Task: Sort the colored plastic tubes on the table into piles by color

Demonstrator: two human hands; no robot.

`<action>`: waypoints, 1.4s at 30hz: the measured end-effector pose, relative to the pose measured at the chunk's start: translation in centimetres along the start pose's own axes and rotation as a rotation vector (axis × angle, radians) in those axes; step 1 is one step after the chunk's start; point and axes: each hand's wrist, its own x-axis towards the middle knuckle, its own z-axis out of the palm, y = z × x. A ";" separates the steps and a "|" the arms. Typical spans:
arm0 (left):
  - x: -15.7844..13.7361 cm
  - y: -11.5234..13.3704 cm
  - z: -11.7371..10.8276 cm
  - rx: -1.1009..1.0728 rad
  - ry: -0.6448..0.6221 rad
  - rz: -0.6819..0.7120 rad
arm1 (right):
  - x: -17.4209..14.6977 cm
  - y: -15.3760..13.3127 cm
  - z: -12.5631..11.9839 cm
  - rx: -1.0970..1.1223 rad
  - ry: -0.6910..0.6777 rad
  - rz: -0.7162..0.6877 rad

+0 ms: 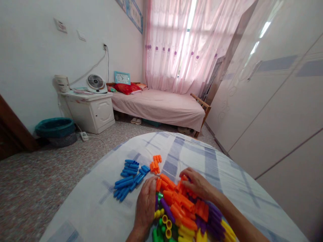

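A mixed pile of bullet-shaped plastic pieces lies at the front of the cloth-covered table [106,211]. My left hand [146,201] rests along the pile's left side, its fingers stretched out against an orange piece. My right hand [195,185] reaches over the back right of the heap, fingers curled on orange plastic pieces [183,201]. Around them lie purple pieces [214,218], yellow pieces [185,233] and green pieces [157,233]. Left of my hands sits a group of blue pieces [130,181]. A small orange cluster [155,164] lies behind the left fingertips.
Beyond the table stands a bed [164,104] with a pink sheet. A white cabinet [88,111] holds a small fan [96,82]. A bin [55,129] stands on the floor at left. A tall wardrobe [272,101] runs along the right.
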 end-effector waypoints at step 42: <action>-3.2 6.3 2.4 0.084 -0.422 0.388 | -11.8 -6.4 0.9 0.019 0.270 -0.215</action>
